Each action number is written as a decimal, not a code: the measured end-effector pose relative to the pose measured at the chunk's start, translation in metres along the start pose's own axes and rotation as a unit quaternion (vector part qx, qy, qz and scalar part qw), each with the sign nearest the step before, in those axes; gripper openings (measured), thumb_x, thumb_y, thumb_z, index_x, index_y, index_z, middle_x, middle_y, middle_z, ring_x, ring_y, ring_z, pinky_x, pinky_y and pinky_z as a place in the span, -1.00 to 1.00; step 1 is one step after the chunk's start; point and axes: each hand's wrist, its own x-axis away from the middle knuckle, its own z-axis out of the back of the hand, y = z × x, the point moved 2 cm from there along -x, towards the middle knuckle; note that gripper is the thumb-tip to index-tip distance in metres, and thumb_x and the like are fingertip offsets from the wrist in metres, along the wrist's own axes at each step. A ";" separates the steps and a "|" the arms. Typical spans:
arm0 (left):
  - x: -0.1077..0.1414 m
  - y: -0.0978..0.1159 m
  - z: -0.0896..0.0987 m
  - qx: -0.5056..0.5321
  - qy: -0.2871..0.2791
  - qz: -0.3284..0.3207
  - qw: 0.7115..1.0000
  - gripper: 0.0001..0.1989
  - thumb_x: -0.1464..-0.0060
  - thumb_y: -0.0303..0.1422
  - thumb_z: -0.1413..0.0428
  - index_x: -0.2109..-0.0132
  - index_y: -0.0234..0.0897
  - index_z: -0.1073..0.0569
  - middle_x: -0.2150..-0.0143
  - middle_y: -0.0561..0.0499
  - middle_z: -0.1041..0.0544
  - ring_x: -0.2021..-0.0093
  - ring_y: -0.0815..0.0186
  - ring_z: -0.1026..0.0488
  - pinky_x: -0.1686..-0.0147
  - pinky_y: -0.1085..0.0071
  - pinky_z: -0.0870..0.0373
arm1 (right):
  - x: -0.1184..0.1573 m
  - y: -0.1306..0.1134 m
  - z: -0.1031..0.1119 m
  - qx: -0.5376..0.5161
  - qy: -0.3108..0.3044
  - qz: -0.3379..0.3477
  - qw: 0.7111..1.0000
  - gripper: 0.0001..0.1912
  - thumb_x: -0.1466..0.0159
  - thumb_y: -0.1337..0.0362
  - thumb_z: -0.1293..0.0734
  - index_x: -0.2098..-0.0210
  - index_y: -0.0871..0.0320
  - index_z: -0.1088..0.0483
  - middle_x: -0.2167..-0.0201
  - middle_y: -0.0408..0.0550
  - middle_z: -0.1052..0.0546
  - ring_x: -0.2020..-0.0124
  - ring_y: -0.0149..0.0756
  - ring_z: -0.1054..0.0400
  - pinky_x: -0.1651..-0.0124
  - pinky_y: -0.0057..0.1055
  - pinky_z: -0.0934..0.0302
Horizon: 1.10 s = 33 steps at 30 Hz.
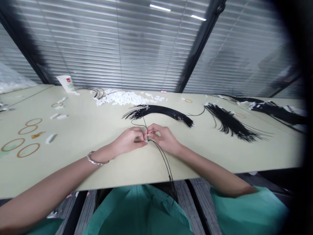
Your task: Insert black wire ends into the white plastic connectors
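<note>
My left hand point(129, 139), with a silver bracelet at the wrist, pinches a small white connector point(146, 141) near the middle of the table. Right beside it, my right hand point(162, 135) has its thumb and forefinger closed on a thin black wire point(145, 122). Two black wires point(162, 151) run from the connector over the table's front edge and hang toward my lap. The fingertips hide most of the connector. Behind my hands lies a bundle of black wires point(166, 110) with small metal ends.
White connectors point(124, 97) are heaped at the back by a paper cup point(66, 83). More wire bundles point(231, 122) lie to the right. Rubber bands point(28, 150) and a few white pieces point(51, 138) are scattered on the left. Blinds point(97, 42) rise behind the table point(97, 181).
</note>
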 end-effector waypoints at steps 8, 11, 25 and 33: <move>0.001 0.001 0.000 -0.015 -0.003 0.007 1.000 -0.84 -0.04 -0.29 -0.09 0.39 -0.32 -0.40 0.27 0.04 -0.42 0.23 0.43 -0.35 0.17 0.47 -0.30 | 0.004 -0.002 -0.001 0.059 0.010 0.007 0.998 -0.92 -0.29 0.48 -0.20 0.26 0.25 -0.31 0.33 -0.16 -0.39 0.28 -0.49 -0.29 0.19 -0.60 -0.13; 0.001 -0.001 -0.001 -0.024 -0.001 0.001 1.000 -0.83 -0.04 -0.29 -0.09 0.40 -0.32 -0.39 0.28 0.04 -0.42 0.23 0.43 -0.35 0.16 0.47 -0.30 | 0.005 -0.003 -0.004 0.087 0.012 0.023 0.996 -0.92 -0.29 0.49 -0.20 0.28 0.26 -0.30 0.37 -0.16 -0.38 0.32 -0.49 -0.27 0.22 -0.60 -0.10; -0.001 0.000 0.000 -0.014 -0.007 0.001 1.000 -0.81 -0.04 -0.27 -0.08 0.39 -0.31 -0.41 0.29 0.06 -0.47 0.21 0.43 -0.37 0.13 0.45 -0.29 | 0.008 0.002 -0.008 0.116 -0.012 0.057 0.992 -0.96 -0.34 0.43 -0.14 0.27 0.27 -0.19 0.34 -0.13 -0.35 0.33 -0.48 -0.23 0.27 -0.61 -0.07; 0.001 -0.001 0.000 -0.016 0.000 -0.012 1.000 -0.81 -0.05 -0.27 -0.08 0.39 -0.33 -0.42 0.29 0.02 -0.43 0.25 0.43 -0.35 0.18 0.46 -0.29 | 0.007 -0.002 0.003 0.108 -0.019 -0.013 0.994 -0.97 -0.28 0.42 -0.27 0.27 0.24 -0.29 0.33 -0.16 -0.36 0.30 -0.48 -0.24 0.20 -0.59 -0.10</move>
